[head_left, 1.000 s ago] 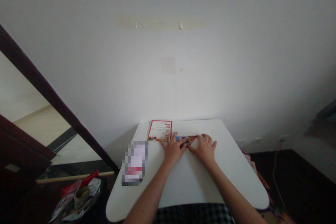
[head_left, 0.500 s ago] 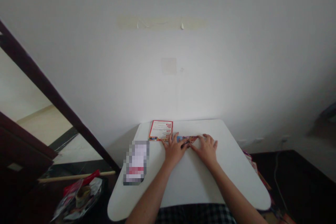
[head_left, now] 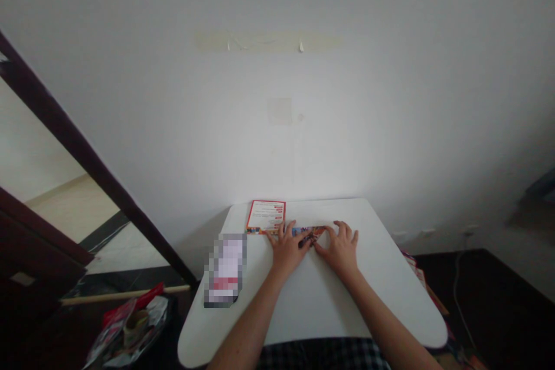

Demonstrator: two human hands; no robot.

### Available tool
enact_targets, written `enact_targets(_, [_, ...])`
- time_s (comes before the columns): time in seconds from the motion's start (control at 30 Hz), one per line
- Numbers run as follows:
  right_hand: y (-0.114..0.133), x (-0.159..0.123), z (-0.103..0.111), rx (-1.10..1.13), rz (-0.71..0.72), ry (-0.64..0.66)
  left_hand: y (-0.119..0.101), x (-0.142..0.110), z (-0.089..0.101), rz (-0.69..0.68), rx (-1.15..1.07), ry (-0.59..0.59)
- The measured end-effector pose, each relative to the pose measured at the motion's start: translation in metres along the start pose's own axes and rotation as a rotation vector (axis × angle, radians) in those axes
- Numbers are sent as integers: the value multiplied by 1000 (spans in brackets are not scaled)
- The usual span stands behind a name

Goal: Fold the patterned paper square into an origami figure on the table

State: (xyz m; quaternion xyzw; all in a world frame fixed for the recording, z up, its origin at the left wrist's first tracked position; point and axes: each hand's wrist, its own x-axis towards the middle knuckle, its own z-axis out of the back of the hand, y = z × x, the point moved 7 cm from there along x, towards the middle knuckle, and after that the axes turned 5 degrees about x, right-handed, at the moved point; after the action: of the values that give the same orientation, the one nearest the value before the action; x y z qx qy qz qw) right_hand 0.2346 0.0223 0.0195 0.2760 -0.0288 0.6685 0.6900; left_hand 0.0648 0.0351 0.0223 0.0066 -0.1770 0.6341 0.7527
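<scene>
A folded sheet of colourful printed paper [head_left: 309, 232] lies on the white table between my hands, its right part tapering to a slanted edge. My left hand [head_left: 287, 247] rests on its left part with the fingers spread, thumb and index at the lower edge. At the right corner, my right hand [head_left: 342, 247] bends its index finger and thumb around the slanted edge. My fingers cover parts of the sheet. Just behind my left hand lies a leaflet [head_left: 266, 215] with a red border and printed text.
A phone-like object [head_left: 225, 269], pixelated, lies at the left of the white table [head_left: 316, 306]. The wall [head_left: 329, 150] rises behind the table. A bag of odds and ends [head_left: 134, 329] sits on the floor at left, near a wooden stick [head_left: 125, 295].
My right index finger and thumb have curled in a little at the paper's right corner. My left hand stays in about the same place on the sheet.
</scene>
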Motion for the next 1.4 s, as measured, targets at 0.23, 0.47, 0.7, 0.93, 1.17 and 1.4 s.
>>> enact_targets(0.23, [3, 2, 0, 4, -10, 48, -1, 1, 2, 14, 21, 50])
enact_targets(0.47, [5, 5, 4, -15, -1, 19, -2, 0, 4, 17, 12, 46])
enact_targets(0.7, [-8, 21, 3, -34, -23, 6, -2, 0, 4, 3, -4, 30])
enact_targets(0.93, [-20, 38, 3, -39, -43, 8, 0, 1, 1, 5, 3, 37])
enact_targets(1.17, [-26, 47, -1, -45, -88, 39, 1, 1, 0, 2, -3, 21])
enact_targets(1.4, [-24, 45, 0, -31, -89, 41, -1, 0, 2, 12, 21, 20])
